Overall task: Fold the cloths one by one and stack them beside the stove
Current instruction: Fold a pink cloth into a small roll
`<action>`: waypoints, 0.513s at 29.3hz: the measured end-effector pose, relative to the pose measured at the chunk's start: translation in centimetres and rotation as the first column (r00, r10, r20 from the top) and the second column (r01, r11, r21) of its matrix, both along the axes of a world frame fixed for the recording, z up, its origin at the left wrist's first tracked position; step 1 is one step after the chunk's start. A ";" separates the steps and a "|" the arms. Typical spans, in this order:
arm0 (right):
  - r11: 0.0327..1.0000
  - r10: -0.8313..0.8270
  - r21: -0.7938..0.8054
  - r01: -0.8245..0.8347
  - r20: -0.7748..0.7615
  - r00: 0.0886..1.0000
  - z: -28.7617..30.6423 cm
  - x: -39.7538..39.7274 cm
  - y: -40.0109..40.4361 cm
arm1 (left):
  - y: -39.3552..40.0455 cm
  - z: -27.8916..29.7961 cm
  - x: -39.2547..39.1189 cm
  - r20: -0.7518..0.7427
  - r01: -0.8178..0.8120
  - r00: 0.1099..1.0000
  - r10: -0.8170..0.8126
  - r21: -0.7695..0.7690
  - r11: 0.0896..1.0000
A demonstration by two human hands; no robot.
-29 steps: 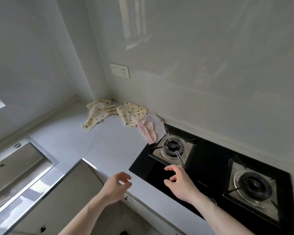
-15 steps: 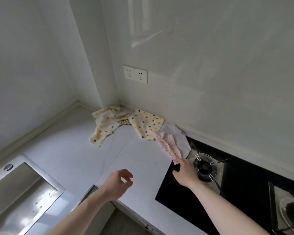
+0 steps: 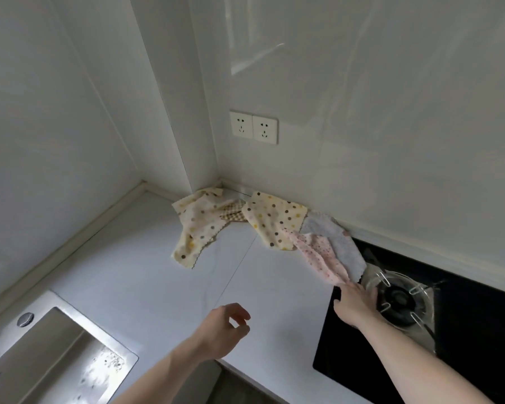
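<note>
right hand (image 3: pixel 354 303): fingertips at pink dotted cloth (image 3: pixel 318 258)'s corner; grasp unclear
left hand (image 3: pixel 222 330): loosely curled, empty
risk: tugging drags grey cloth (image 3: pixel 343 246) onto metal burner grate (image 3: pixel 398 298)

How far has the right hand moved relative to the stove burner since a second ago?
Yes. The right hand went from the near side of the burner to its left rim, reaching the pink cloth.
</note>
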State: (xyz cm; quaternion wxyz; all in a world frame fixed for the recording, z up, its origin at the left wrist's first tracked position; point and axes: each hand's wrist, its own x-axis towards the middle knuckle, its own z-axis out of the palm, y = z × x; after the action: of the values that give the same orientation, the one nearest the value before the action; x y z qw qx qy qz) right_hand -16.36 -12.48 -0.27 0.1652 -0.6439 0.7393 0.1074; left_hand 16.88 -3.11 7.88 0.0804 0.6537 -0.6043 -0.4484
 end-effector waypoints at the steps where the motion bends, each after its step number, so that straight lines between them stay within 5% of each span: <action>1: 0.994 0.015 -0.113 -0.014 0.004 1.000 0.7 0.0 0.1 | -0.1 0.1 0.0 -0.004 0.009 1.000 -0.009 -0.004 1.000; 5: 0.851 0.128 -0.525 0.001 0.210 0.969 6.1 0.8 1.0 | -0.6 1.3 -0.1 -0.031 0.049 0.998 -0.050 -0.037 0.998; 8: 0.731 0.246 -0.679 0.071 0.359 0.900 11.8 1.8 1.8 | -1.1 2.8 -0.3 -0.078 0.052 0.995 -0.061 -0.110 0.993; 11: 0.706 0.314 -0.696 0.129 0.471 0.824 17.2 2.6 3.0 | -1.4 4.4 -0.8 -0.127 0.018 0.991 -0.048 -0.229 0.973; 15: 0.845 0.264 -0.519 0.125 0.610 0.747 22.3 3.5 6.3 | -1.3 6.3 -2.4 -0.185 0.029 0.976 -0.111 -0.396 0.918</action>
State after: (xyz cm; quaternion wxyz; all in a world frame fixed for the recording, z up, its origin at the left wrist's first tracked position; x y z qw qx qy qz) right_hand -12.87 -6.22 22.03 0.2273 -0.6872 0.6065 -0.3288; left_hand 14.51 -4.43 14.18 0.2547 0.5529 -0.6932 -0.3859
